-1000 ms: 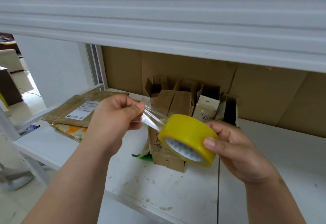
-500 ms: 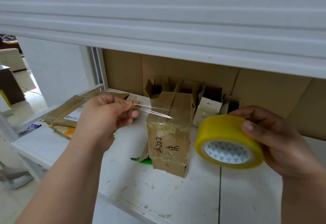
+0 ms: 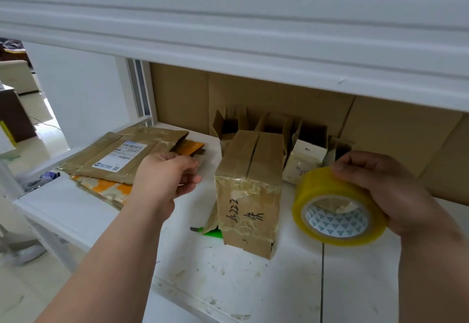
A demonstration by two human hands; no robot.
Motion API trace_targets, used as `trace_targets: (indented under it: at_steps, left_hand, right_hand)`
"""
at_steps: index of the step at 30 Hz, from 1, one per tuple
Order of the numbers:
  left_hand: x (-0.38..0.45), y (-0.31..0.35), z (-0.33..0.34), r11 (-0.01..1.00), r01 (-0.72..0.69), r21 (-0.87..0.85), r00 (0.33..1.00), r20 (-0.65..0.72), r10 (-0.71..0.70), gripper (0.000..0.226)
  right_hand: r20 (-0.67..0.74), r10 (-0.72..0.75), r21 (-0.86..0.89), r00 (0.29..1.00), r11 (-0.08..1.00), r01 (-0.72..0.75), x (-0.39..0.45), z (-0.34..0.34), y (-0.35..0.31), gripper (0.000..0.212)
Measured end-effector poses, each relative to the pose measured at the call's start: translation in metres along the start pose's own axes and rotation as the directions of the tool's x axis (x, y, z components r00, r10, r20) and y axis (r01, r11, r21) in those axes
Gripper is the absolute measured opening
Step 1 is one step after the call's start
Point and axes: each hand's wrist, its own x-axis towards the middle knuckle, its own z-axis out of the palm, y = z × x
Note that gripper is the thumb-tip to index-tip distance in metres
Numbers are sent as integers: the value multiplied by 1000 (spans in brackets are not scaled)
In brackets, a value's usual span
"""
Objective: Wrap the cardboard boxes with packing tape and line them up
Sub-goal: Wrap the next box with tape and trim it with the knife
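A tall cardboard box (image 3: 250,195) marked "A222" stands on the white shelf (image 3: 228,284), with old tape wrinkled over its front. My right hand (image 3: 385,190) grips a yellow roll of packing tape (image 3: 337,212) just right of the box, its core facing me. My left hand (image 3: 165,178) hovers left of the box with thumb and fingers pinched together on the clear tape end. The strip itself is barely visible. Behind stand several open cardboard boxes (image 3: 269,124) and a small pale box (image 3: 305,161).
Flat taped parcels (image 3: 121,155) with a shipping label lie stacked at the shelf's left end. A green object (image 3: 212,232) pokes out under the box's left foot. The upper shelf beam (image 3: 228,43) hangs low overhead. Cardboard sheets line the back wall.
My right hand carried the roll from in front of the box to its right side, drawing out more tape. My left hand stayed left of the box, still pinching the end.
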Motion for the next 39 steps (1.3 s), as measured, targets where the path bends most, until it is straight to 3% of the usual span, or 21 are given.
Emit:
trace_targets:
  at_steps: [9,16,21,23,26,29,31,35,39]
  left_hand:
    - [2,-26,7,991,135,-20,991,28,-134,6]
    - [-10,-34,21,981,156,113,974,146,-172,10]
    - [-14,-32,30,979,74,189,991,93,-93,15]
    - [-15,-33,33,977,7,214,997,70,-23,12]
    - [-16,-39,34,964,-143,226,988,97,124,27]
    - [-19,-41,36,944,-247,217,967,108,229,17]
    - [-21,-42,36,948,-249,197,965,131,226,23]
    - [-22,-43,30,956,-247,161,949,240,205,18]
    - [-24,-48,29,939,-297,171,940,226,256,16]
  right_hand:
    - [27,152,-142,988,979,-146,6,11,24,13]
    - [-6,175,-297,985,940,-169,4,24,32,9]
    - [3,104,-416,995,904,-93,-3,28,27,8]
    - [19,80,-445,997,893,-63,-5,32,25,17]
    - [42,39,-504,998,864,-13,-8,38,22,32]
    - [51,57,-557,997,830,-19,-11,44,16,20]
    - [24,65,-551,998,834,-41,-15,45,14,7]
    - [10,34,-672,999,741,-19,-20,46,11,31]
    - [-29,-8,-699,1000,715,-15,-20,51,13,34]
